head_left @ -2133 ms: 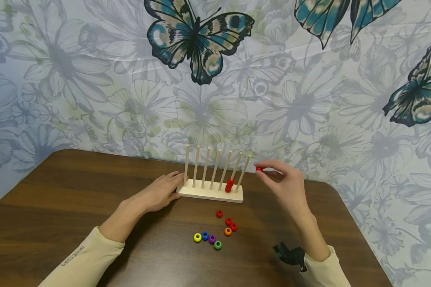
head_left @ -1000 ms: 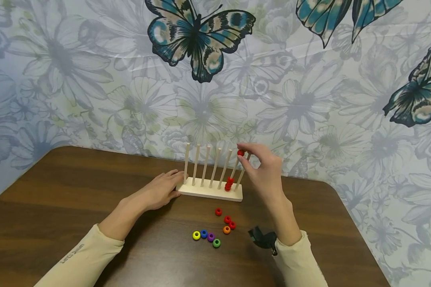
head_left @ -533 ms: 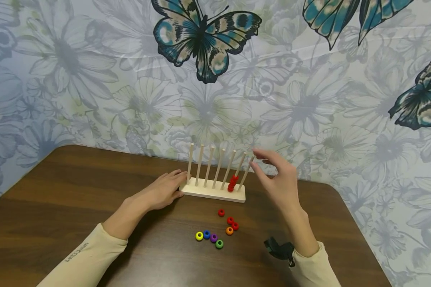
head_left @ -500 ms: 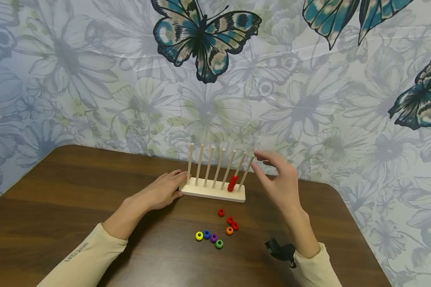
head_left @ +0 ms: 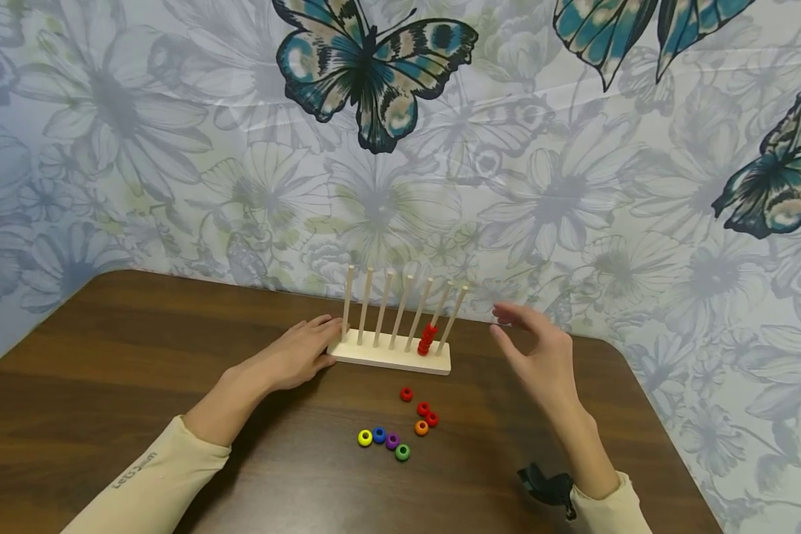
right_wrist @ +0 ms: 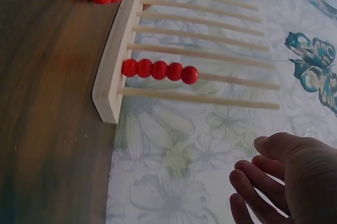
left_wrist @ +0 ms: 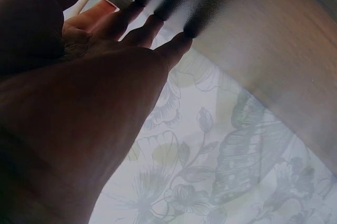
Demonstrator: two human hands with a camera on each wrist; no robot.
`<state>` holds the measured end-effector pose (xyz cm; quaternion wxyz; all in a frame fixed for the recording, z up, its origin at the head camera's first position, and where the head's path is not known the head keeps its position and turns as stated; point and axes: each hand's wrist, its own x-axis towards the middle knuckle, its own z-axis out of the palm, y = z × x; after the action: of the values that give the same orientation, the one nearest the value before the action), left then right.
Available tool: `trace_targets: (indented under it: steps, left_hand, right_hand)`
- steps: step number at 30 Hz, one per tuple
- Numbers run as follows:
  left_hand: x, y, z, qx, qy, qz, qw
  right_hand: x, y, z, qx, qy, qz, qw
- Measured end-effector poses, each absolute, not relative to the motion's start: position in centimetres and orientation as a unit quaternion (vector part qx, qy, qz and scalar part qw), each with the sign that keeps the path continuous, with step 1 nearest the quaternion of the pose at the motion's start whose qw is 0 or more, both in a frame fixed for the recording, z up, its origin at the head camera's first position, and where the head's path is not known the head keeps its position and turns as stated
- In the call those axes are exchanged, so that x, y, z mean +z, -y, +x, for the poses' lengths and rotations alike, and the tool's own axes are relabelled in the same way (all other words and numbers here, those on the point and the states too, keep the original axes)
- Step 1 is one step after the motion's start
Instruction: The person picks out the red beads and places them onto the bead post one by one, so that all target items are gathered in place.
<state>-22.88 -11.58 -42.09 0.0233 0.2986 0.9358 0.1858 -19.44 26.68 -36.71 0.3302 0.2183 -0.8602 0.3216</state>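
Observation:
A pale wooden peg stand (head_left: 390, 357) with a row of upright pegs stands on the table. Several red beads (right_wrist: 159, 70) are stacked on the second peg from the right. My left hand (head_left: 300, 352) rests at the stand's left end, thumb at the front; in the left wrist view its fingers (left_wrist: 176, 50) lie stretched out on the tabletop. To the right of the stand, my right hand (head_left: 541, 356) hovers apart from the pegs, thumb and fingers parted, holding nothing. Loose in front of the stand lie three red beads (head_left: 406, 394), one of them set apart.
Near the loose red beads are an orange bead (head_left: 421, 427), a green bead (head_left: 403, 452), a purple bead (head_left: 391, 441), a blue bead (head_left: 379, 434) and a yellow bead (head_left: 365, 437). The brown table (head_left: 107, 356) ends at a floral butterfly backdrop (head_left: 240, 193).
My right hand brought a red bead to the second peg from the right and let go; the stack there is taller. It then drew back to the right. My left hand stayed put.

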Motion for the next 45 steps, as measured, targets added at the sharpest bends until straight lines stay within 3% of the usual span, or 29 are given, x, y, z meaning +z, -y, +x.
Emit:
trace_targets:
  steps: [9,17,21,32,45]
  left_hand:
    - [-42.1,11.8,-22.8,0.192,-0.935,0.299,0.014]
    - [-42.1,11.7,-22.9,0.188,-0.933,0.306,0.008]
    - [-42.1,11.8,-22.8,0.189,-0.932,0.308,0.003]
    - [-42.0,11.8,-22.8,0.187,-0.933,0.308,0.006]
    - [-42.2,11.8,-22.8,0.187,-0.932,0.31,0.0]
  right_hand:
    - [-38.1,-24.8,-19.3,0.337,0.867,0.25,0.269]
    - [-40.1,-21.3,-18.1,0.384,0.877,0.268,0.109]
    - [-41.0,-20.2,-17.7,0.374,0.882,0.282,0.059]
    - [-42.0,-19.5,-17.4,0.34,0.89,0.303,-0.006]
    - [-42.1,-19.3,-17.3,0.321,0.895,0.309,-0.02]
